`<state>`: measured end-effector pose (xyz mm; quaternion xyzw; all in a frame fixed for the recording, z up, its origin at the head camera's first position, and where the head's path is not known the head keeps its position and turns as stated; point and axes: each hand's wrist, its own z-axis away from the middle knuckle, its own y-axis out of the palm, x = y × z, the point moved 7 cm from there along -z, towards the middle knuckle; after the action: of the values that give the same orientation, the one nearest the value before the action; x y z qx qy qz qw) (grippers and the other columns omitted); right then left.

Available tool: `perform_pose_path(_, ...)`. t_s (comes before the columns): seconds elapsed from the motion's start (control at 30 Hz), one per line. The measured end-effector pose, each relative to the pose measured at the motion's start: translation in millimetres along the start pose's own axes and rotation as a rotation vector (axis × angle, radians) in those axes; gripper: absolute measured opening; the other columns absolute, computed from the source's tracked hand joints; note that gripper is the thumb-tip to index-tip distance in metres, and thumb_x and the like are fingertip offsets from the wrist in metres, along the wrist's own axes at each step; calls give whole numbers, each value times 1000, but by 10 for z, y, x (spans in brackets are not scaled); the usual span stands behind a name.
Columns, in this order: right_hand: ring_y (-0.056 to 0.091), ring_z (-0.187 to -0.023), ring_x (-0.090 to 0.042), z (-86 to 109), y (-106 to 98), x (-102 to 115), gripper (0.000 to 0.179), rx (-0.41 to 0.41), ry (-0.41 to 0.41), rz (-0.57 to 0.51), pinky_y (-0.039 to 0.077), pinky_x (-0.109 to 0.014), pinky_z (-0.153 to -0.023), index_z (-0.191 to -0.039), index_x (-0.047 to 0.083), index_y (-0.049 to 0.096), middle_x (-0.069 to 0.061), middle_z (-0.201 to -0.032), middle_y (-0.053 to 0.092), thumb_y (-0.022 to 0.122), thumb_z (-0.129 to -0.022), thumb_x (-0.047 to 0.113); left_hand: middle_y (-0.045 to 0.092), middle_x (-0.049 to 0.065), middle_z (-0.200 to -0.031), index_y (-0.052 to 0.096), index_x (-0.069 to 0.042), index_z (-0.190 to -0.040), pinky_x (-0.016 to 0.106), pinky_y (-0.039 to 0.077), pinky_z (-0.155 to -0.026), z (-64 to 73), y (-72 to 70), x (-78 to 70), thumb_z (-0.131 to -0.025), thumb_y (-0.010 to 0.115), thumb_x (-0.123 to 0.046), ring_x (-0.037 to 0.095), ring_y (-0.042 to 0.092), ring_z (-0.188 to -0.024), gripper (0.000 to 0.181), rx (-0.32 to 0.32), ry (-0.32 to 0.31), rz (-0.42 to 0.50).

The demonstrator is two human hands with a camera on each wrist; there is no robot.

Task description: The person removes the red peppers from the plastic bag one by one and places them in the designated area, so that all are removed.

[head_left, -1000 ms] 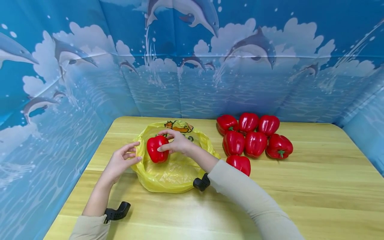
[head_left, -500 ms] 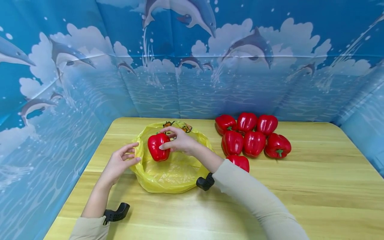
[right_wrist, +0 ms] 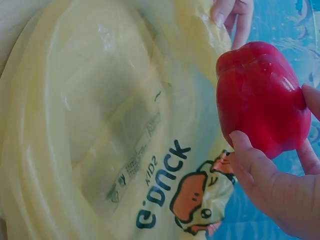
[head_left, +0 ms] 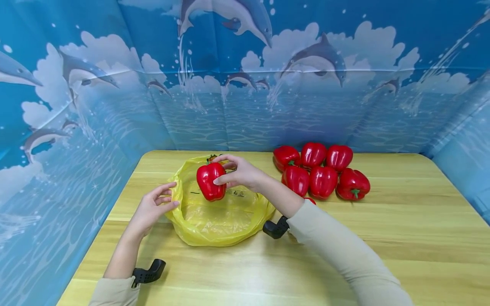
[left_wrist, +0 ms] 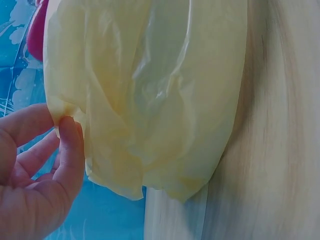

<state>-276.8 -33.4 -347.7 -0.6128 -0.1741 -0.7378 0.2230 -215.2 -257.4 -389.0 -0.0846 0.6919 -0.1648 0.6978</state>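
A yellow plastic bag point(head_left: 214, 233) stands with its mouth spread wide on the wooden table; the right wrist view shows a printed duck picture point(right_wrist: 197, 200) on its inner side. My left hand point(head_left: 153, 208) pinches the bag's left rim between thumb and fingers, seen close up in the left wrist view as the hand point(left_wrist: 45, 175) at the bag's edge. Over the bag's mouth, my right hand point(head_left: 243, 172) grips a glossy red bell pepper point(head_left: 211, 182) with fingers and thumb at its sides. In the right wrist view, that pepper point(right_wrist: 262, 100) is held above the rim.
Several more red bell peppers point(head_left: 323, 182) lie grouped at the back right of the table point(head_left: 402, 221). One of them point(head_left: 311, 199) is mostly hidden behind my right forearm. A dolphin-print curtain point(head_left: 245, 110) walls the back and sides.
My right hand has lifted the bell pepper and carried it to the right above the bag. My left hand stays at the rim. The camera view has shifted slightly.
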Motion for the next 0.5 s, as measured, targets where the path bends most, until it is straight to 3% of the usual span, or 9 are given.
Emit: perform_pose_path(0.5, 50, -113, -32, 386, -321, 159, 56, -2, -50, 27, 53, -42, -77, -130, 14, 49, -12, -127, 46, 70, -80, 1, 39, 17, -121, 38, -5, -141, 19, 48, -73, -6, -1, 10, -87, 63, -6, 25, 45, -106, 59, -3, -2, -15)
